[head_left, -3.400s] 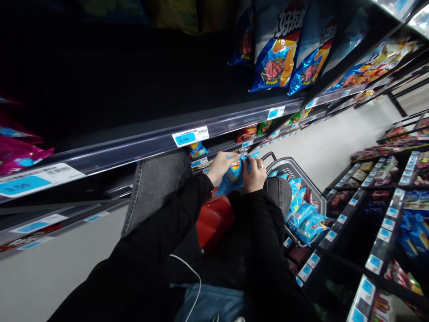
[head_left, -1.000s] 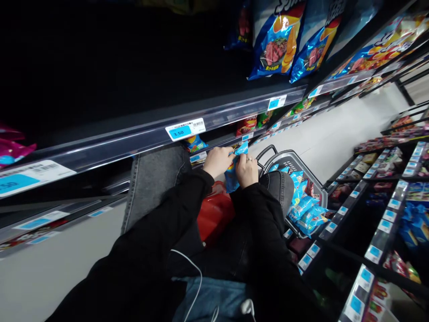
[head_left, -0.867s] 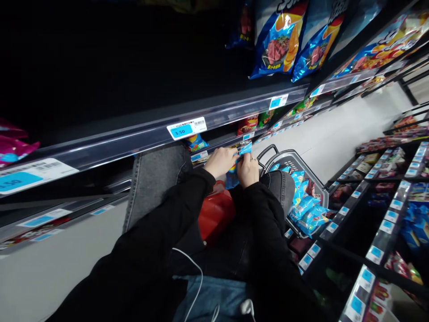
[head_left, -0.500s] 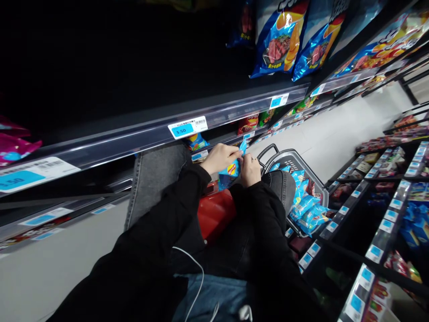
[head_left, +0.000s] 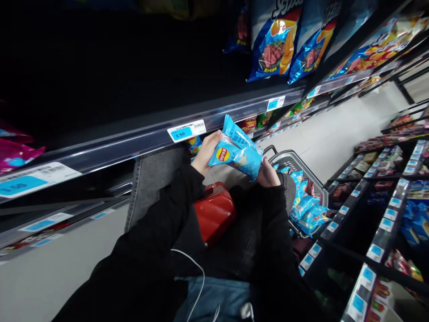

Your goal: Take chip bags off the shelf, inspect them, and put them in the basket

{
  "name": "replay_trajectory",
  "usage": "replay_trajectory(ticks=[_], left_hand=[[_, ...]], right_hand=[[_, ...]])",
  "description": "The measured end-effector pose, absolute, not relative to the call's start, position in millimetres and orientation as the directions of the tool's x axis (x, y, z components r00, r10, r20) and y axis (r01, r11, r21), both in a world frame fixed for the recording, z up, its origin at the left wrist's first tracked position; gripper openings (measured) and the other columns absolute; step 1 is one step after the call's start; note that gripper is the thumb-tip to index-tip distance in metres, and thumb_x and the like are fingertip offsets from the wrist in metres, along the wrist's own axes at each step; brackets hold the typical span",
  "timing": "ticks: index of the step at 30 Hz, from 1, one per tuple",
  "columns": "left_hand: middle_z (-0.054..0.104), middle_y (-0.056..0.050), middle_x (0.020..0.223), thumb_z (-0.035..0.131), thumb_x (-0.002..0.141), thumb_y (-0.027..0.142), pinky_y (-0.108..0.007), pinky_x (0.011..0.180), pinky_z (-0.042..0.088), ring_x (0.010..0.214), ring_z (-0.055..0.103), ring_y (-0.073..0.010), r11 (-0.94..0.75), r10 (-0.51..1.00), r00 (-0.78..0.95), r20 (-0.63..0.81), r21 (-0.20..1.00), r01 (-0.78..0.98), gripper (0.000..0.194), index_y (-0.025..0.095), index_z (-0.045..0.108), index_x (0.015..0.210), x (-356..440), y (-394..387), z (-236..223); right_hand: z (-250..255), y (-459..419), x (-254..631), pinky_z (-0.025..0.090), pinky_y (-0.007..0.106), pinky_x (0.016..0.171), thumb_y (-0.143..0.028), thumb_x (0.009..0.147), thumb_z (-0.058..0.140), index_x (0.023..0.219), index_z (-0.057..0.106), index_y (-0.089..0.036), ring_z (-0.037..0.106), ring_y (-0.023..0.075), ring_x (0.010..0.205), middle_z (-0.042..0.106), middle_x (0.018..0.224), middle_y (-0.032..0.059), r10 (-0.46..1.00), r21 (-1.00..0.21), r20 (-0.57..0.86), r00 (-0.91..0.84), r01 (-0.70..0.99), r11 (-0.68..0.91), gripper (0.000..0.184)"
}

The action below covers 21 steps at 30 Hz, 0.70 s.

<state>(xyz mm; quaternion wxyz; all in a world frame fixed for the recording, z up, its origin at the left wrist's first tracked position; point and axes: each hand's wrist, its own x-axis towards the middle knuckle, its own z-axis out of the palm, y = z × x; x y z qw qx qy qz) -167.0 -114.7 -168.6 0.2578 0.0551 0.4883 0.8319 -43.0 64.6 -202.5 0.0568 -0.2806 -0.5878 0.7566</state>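
Note:
A light-blue chip bag with a red and yellow logo lies tilted between both my hands, just below the shelf rail. My left hand grips its upper left end, thumb along the top. My right hand holds its lower right end from underneath, mostly hidden by the bag. A grey shopping basket holding several more blue chip bags sits just right of my knees.
A shelf rail with a 3.50 price tag runs above my hands; its dark shelf is bare at left. Large blue chip bags stand at upper right. A red stool is under me. Stocked shelves line the right; white floor aisle beyond.
The bag was folded and pressed between both hands low by my knees; now it is unfolded, lifted and held stretched out between them near the shelf rail.

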Motion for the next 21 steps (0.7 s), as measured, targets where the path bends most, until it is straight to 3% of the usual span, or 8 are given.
replay_trajectory(ticks=[2,4,7,11,14,16,18,21], left_hand=[[0.065,-0.003,0.074,0.063,0.071,0.055,-0.031,0.068,0.052,0.069,0.064,-0.0174,-0.386,0.509,-0.843,-0.176,0.829,-0.406,0.041,0.015,0.057,0.08,-165.8,-112.7,-170.6],[0.067,-0.005,0.079,0.063,0.071,0.054,-0.033,0.073,0.052,0.074,0.064,-0.0188,-0.36,0.544,-0.818,-0.186,0.83,-0.427,0.042,0.015,0.059,0.085,-166.1,-111.7,-173.2],[0.068,-0.007,0.082,0.06,0.072,0.056,-0.036,0.077,0.051,0.08,0.065,-0.0223,-0.233,0.588,-0.779,-0.216,0.878,-0.419,0.046,0.014,0.061,0.089,-168.7,-110.8,-180.8],[0.069,-0.009,0.09,0.048,0.083,0.049,-0.038,0.085,0.047,0.094,0.062,-0.0265,0.237,0.541,-0.802,-0.254,0.961,-0.144,0.038,0.014,0.063,0.087,-169.1,-106.9,-198.0],[0.064,-0.018,0.107,0.045,0.087,0.035,-0.042,0.091,0.042,0.106,0.057,-0.0293,0.575,0.475,-0.841,-0.258,0.815,0.075,0.033,0.01,0.059,0.102,-161.1,-102.1,-204.6],[0.052,-0.023,0.125,0.042,0.087,0.03,-0.043,0.098,0.038,0.118,0.048,-0.0288,0.586,0.463,-0.877,-0.125,0.786,0.197,0.041,0.006,0.047,0.121,-153.0,-99.5,-202.1],[0.042,-0.019,0.137,0.041,0.088,0.033,-0.042,0.105,0.031,0.129,0.037,-0.0256,0.469,0.537,-0.838,0.099,0.791,0.394,0.049,0.01,0.037,0.131,-145.7,-98.3,-195.3],[0.046,-0.012,0.135,0.05,0.083,0.045,-0.04,0.107,0.029,0.129,0.035,-0.0247,0.244,0.725,-0.632,0.273,0.757,0.606,0.057,0.016,0.04,0.131,-139.8,-98.0,-184.7]], right_hand=[[-198.5,67.4,-39.6,0.05,0.035,0.082,-0.047,0.073,0.06,0.098,0.062,-0.018,0.062,0.0209,0.095,0.069,0.096,0.0059,0.404,-0.906,-0.315,-0.859,0.145,-0.399,0.039],[-195.9,69.9,-36.7,0.05,0.034,0.081,-0.038,0.07,0.063,0.092,0.062,-0.02,0.063,0.0184,0.088,0.069,0.092,0.0026,0.488,-0.892,-0.269,-0.83,0.024,-0.451,0.029],[-195.8,75.5,-33.2,0.049,0.028,0.069,-0.031,0.068,0.063,0.075,0.056,-0.021,0.058,0.0125,0.066,0.063,0.071,-0.0032,0.706,-0.936,-0.189,-0.683,-0.091,-0.339,0.014],[-194.9,83.3,-28.3,0.041,0.024,0.06,-0.038,0.068,0.061,0.07,0.047,-0.021,0.046,0.0093,0.056,0.05,0.061,-0.0064,0.814,-0.992,-0.049,-0.578,-0.065,-0.106,0.022],[-189.7,83.2,-26.2,0.037,0.023,0.061,-0.041,0.071,0.059,0.068,0.046,-0.02,0.042,0.0095,0.059,0.045,0.061,-0.0056,0.796,-0.989,0.115,-0.594,0.009,0.15,0.026],[-185.6,78.6,-26.9,0.036,0.024,0.061,-0.042,0.073,0.057,0.069,0.047,-0.019,0.041,0.0101,0.06,0.045,0.062,-0.0045,0.739,-0.967,0.167,-0.653,0.039,0.254,0.025],[-182.3,70.7,-29.4,0.035,0.024,0.059,-0.043,0.075,0.054,0.069,0.047,-0.019,0.041,0.0108,0.06,0.044,0.062,-0.0037,0.66,-0.942,0.168,-0.733,0.078,0.326,0.026],[-179.3,55.6,-34.6,0.035,0.024,0.056,-0.045,0.077,0.051,0.067,0.046,-0.02,0.04,0.0111,0.058,0.043,0.06,-0.0034,0.514,-0.913,0.089,-0.853,0.137,0.385,0.027]])
